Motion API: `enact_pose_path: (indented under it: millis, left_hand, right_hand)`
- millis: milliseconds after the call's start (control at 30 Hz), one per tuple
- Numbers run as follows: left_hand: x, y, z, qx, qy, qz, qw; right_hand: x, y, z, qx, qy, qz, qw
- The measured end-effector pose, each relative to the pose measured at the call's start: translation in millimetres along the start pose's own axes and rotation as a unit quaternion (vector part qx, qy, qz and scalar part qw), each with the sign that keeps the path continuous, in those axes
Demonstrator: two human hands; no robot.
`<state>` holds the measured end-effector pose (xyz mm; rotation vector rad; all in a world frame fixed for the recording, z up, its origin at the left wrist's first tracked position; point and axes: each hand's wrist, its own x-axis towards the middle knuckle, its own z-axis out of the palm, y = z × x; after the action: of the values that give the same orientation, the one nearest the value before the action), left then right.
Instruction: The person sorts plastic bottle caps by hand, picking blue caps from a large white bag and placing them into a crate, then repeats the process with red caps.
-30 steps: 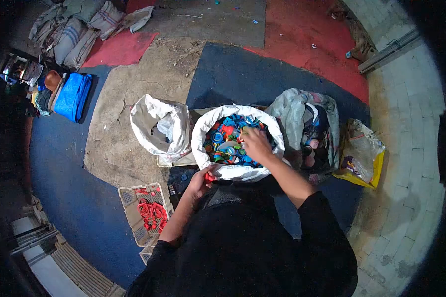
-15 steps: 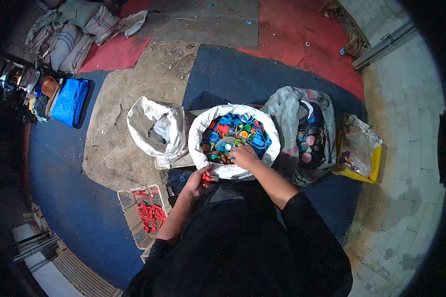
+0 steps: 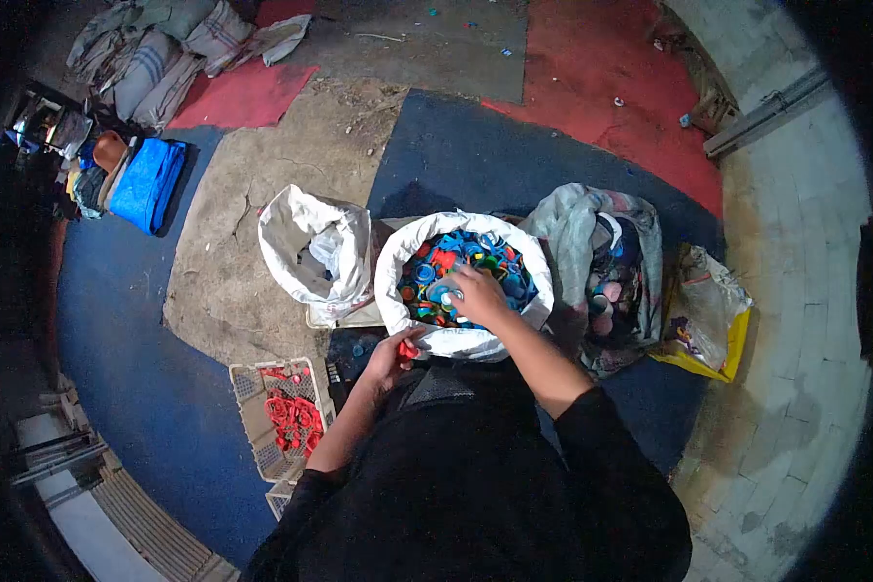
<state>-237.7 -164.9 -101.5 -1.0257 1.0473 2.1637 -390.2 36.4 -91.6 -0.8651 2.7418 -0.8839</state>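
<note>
R hand (image 3: 477,296) is down in the white sack (image 3: 388,267) of mixed plastic caps (image 3: 470,254), fingers curled onto the pile; can't tell if it's got one pinched. L hand (image 3: 394,356) sits at the sack's near rim, closed on red caps (image 3: 407,347). Sack stands on the floor right in front of the person. L of it an open, mostly empty white bag (image 3: 312,254); R a grey bag (image 3: 606,262) w/ more caps, then a yellow-edged bag (image 3: 708,315). Crate (image 3: 281,412) w/ red pieces lies below L hand
</note>
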Motion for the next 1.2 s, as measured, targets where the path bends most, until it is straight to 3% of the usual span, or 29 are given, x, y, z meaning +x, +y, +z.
enact_pose_path:
  millis: [33, 133, 267, 467, 567, 600, 700, 767, 833, 867, 967, 1100, 1200]
  left_hand:
    - [0.7, -0.3, 0.4, -0.009, -0.004, 0.004, 1.000]
    - [3.1, -2.6, -1.6, -0.031, -0.016, 0.021, 0.999]
    - [0.0, -2.1, 3.1, -0.082, -0.015, 0.033, 0.996]
    - [-6.2, -1.2, 4.7, -0.110, -0.047, 0.091, 0.989]
    - [-13.8, 21.3, 18.1, -0.103, -0.048, 0.105, 0.988]
    - [-7.8, 23.0, 12.8, -0.112, -0.061, 0.121, 0.984]
    - [4.4, 35.0, 17.6, -0.122, -0.047, 0.145, 0.981]
    - [16.9, 36.6, 11.3, -0.112, -0.029, 0.136, 0.984]
    - [11.5, 36.0, 12.7, -0.119, -0.036, 0.132, 0.983]
    - [5.7, 35.2, 14.5, -0.114, -0.034, 0.131, 0.984]
    - [-16.3, 26.3, 12.4, -0.087, -0.015, 0.126, 0.988]
    - [-34.1, 8.7, 7.9, -0.111, 0.019, 0.119, 0.986]
    - [-46.6, 1.5, 2.0, -0.139, 0.040, 0.111, 0.983]
  right_hand:
    - [3.7, -1.6, 10.8, -0.001, 0.054, -0.055, 0.997]
    - [9.9, 4.3, 32.3, -0.057, -0.095, -0.160, 0.981]
    - [12.0, 38.1, 24.0, -0.182, -0.170, -0.198, 0.948]
    - [19.7, 93.5, -19.1, -0.104, -0.302, 0.038, 0.947]
    - [17.7, 66.1, -58.2, -0.185, -0.198, 0.068, 0.960]
    - [17.5, 59.4, -57.5, -0.201, -0.106, 0.025, 0.973]
    - [26.1, 18.1, -41.6, -0.095, -0.051, -0.052, 0.993]
    - [20.9, 27.4, 26.9, 0.056, -0.088, -0.127, 0.986]
    - [10.8, 14.6, 52.5, 0.109, -0.116, -0.093, 0.983]
    - [8.9, 15.7, 56.9, 0.062, -0.165, -0.079, 0.981]
    - [1.9, 22.1, 73.4, 0.039, -0.148, -0.013, 0.988]
    - [2.8, 23.0, 62.2, 0.056, -0.176, 0.012, 0.983]
    - [6.4, 26.4, 74.6, -0.008, -0.215, -0.016, 0.976]
